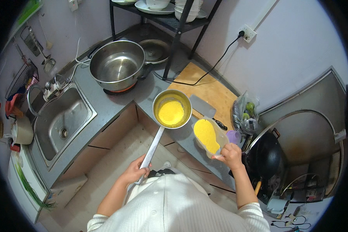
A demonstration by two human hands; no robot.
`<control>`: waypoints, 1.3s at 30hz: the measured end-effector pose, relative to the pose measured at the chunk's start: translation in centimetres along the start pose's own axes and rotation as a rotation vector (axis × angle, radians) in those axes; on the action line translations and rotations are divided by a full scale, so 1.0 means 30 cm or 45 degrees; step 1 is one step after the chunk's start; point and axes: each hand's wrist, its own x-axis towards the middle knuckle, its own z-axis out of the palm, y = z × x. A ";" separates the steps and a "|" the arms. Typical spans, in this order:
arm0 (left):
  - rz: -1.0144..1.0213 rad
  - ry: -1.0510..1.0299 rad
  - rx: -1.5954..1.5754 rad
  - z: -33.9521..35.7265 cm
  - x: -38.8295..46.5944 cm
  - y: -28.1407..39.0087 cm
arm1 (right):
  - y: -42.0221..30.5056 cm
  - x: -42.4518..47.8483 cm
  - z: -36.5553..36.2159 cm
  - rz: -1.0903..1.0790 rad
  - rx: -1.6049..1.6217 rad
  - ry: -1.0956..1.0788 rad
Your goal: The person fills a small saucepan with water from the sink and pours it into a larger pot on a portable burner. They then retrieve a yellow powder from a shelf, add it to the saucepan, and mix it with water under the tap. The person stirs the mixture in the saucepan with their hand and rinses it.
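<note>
My left hand (137,170) grips the long handle of a metal saucepan or ladle (172,92), whose round bowl is over the counter's inner edge. Yellow meal (171,112) lies in its bottom. In my right hand (230,155) is the rim of a translucent plastic container (219,135), tilted, with more yellow meal (206,134) inside. The container is just right of the metal bowl, apart from it. Beside it stands a small purple cup (233,136). Behind them a cleaver (203,106) with a black handle lies by the wooden cutting board (188,76).
A large steel pot (117,79) stands on a hot plate, left of a black rack (177,27) with dishes. The sink (84,107) is at left. A bag of green produce (245,116) and a black wok (264,156) are at right. A power cord (211,74) crosses the board.
</note>
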 end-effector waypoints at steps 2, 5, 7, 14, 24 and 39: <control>0.001 0.044 -0.024 0.010 -0.033 0.032 | -0.009 -0.032 0.001 0.089 0.039 0.030; -0.012 0.060 0.034 0.001 -0.024 0.028 | -0.016 -0.074 0.039 0.206 0.046 0.055; 0.024 0.031 0.035 0.023 0.032 0.055 | -0.010 -0.110 0.090 0.242 0.030 0.076; -0.050 0.163 0.020 0.092 0.025 0.072 | 0.019 -0.290 0.243 0.380 0.146 0.212; -0.034 0.235 -0.021 0.159 0.037 0.068 | 0.046 -0.395 0.139 0.701 0.604 -0.075; -0.021 0.357 0.061 0.215 0.014 0.088 | 0.419 -0.400 0.540 2.173 0.109 -0.356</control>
